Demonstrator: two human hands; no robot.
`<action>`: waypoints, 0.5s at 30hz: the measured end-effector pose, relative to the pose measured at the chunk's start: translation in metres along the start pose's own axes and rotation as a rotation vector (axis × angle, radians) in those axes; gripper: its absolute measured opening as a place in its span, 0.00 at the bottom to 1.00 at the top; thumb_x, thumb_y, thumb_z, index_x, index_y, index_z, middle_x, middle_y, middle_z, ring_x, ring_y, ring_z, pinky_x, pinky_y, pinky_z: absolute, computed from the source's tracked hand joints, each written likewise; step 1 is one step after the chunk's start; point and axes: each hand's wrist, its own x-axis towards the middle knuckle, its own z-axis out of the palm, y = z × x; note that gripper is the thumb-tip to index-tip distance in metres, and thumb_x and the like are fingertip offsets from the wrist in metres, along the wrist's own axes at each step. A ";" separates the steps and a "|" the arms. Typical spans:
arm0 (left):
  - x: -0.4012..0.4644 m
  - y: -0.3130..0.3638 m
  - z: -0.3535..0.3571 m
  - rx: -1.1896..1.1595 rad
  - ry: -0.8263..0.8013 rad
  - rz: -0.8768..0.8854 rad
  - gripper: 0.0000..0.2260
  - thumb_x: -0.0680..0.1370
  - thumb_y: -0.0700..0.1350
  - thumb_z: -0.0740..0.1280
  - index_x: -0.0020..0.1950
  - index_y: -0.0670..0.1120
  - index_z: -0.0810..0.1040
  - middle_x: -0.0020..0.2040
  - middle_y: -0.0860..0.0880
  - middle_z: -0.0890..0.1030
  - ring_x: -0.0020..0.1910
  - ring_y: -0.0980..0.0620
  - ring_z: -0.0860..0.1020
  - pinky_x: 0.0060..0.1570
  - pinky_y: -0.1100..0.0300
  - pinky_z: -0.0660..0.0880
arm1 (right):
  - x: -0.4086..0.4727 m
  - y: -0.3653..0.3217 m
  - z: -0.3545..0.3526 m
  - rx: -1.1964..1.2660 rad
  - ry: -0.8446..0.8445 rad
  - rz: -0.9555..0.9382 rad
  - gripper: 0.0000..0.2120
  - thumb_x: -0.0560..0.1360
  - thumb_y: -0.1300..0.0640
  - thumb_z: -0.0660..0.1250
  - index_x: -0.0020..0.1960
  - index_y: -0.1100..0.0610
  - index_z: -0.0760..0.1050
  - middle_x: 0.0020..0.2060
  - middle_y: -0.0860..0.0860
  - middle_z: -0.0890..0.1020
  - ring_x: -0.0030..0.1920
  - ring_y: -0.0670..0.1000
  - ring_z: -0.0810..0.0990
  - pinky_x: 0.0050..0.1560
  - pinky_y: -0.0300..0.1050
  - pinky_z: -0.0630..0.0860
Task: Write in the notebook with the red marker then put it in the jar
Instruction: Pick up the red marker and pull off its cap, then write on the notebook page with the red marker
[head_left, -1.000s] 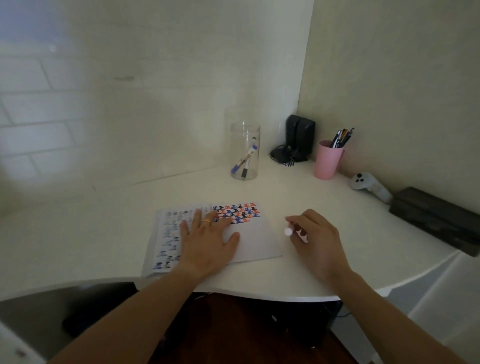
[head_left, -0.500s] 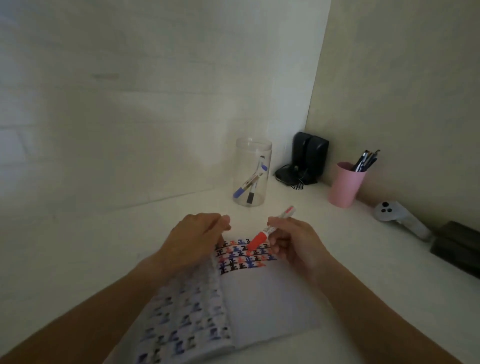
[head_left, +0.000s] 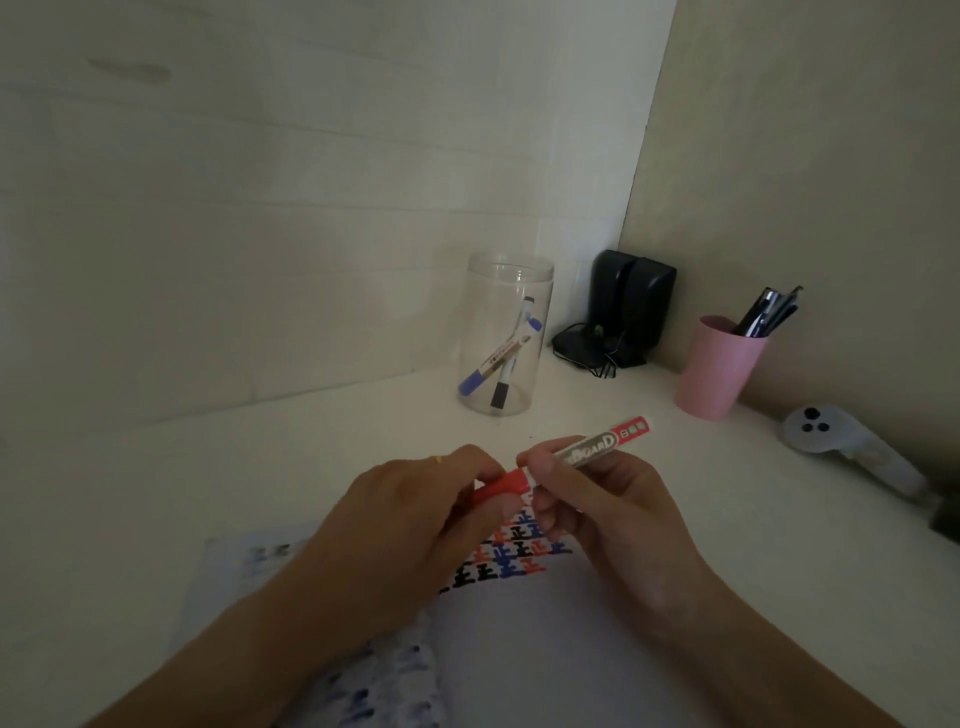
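Note:
Both hands hold the red marker (head_left: 597, 444) level above the open notebook (head_left: 545, 639). My right hand (head_left: 597, 499) grips its barrel. The fingers of my left hand (head_left: 405, 519) are closed around its red cap (head_left: 506, 483); the cap looks seated on the marker. Rows of red, blue and black marks fill the top of the notebook's right page, partly hidden by my hands. Behind them stands the clear jar (head_left: 506, 280), open-topped, with a blue marker and a black marker leaning inside.
A pink cup (head_left: 719, 364) of pens stands at the right, with black speakers (head_left: 631, 301) and cables in the corner. On the desk's right side lies a white controller (head_left: 852, 444). A dark object sits at the right edge. Walls close the back and right.
My right hand picked the marker up off the desk and raised it over the notebook. My left hand left the page and closed on the red cap. The camera leaned in closer.

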 end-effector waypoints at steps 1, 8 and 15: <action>-0.001 -0.001 0.002 0.013 -0.025 0.024 0.16 0.79 0.64 0.51 0.54 0.56 0.71 0.40 0.59 0.79 0.33 0.60 0.74 0.34 0.72 0.66 | -0.001 0.000 0.001 -0.001 0.000 -0.013 0.10 0.69 0.56 0.73 0.44 0.62 0.86 0.29 0.55 0.81 0.29 0.50 0.78 0.32 0.39 0.77; -0.010 -0.005 0.001 -0.199 -0.116 0.021 0.24 0.84 0.57 0.42 0.60 0.46 0.73 0.48 0.49 0.83 0.46 0.53 0.73 0.51 0.59 0.72 | -0.002 -0.002 0.003 0.071 -0.084 -0.037 0.07 0.74 0.58 0.73 0.41 0.62 0.84 0.28 0.55 0.80 0.27 0.49 0.77 0.29 0.39 0.74; 0.000 -0.002 0.004 0.005 -0.051 0.133 0.21 0.80 0.65 0.41 0.45 0.55 0.66 0.31 0.59 0.68 0.26 0.60 0.69 0.29 0.73 0.66 | -0.002 -0.001 0.007 0.014 0.204 0.013 0.13 0.74 0.57 0.72 0.36 0.66 0.81 0.23 0.51 0.76 0.23 0.47 0.71 0.25 0.37 0.70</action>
